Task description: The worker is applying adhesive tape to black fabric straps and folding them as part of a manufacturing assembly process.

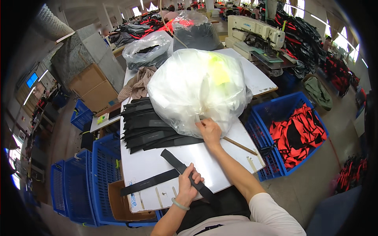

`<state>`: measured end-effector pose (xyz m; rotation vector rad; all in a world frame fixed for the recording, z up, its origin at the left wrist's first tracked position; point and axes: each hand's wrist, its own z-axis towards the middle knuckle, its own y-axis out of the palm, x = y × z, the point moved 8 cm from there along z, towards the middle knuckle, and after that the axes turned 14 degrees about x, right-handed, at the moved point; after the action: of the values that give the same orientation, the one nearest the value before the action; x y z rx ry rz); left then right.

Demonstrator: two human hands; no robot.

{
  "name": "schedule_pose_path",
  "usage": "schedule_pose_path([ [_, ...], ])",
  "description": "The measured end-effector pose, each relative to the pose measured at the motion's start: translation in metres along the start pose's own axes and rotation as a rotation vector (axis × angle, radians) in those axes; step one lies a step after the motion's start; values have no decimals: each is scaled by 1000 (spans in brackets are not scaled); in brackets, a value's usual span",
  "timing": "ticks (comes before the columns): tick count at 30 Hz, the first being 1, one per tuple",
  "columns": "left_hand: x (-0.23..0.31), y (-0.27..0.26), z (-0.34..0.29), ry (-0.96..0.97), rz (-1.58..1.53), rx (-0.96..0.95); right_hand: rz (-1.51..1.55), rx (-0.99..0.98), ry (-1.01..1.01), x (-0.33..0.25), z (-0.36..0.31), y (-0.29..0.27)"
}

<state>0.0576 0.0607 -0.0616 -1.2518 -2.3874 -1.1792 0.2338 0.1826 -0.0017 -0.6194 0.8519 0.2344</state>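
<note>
My left hand (188, 184) is closed around a black fabric strip (170, 158), holding it at a slant above the front of the white table. Beneath it, a second black strip (149, 182) lies flat near the table's front left edge. A large clear plastic bag (173, 84), filled with white material and a bright yellow-green patch, bulges over the middle of the table. At the bag's gathered near side, my right hand (211, 131) pinches the plastic; its fingertips are partly hidden. Left of the bag, several black strips (143, 128) lie in a fanned stack, partly under it.
A wooden stick (240, 146) lies right of my right hand. Blue crates stand on both sides; the right crate (289, 169) holds red and black pieces. Beside the table's front left corner is a cardboard box (115, 196). A sewing machine (256, 29) stands at the back right.
</note>
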Motion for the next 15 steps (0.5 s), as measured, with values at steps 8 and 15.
schedule_pose_path([
  [8, 4, 2, -1, 30, -12, 7, -60, -26, -116, -2, 5, -35],
  [15, 34, 23, -16, 298, 91, -37, 325, -140, -334, -68, -59, -112],
])
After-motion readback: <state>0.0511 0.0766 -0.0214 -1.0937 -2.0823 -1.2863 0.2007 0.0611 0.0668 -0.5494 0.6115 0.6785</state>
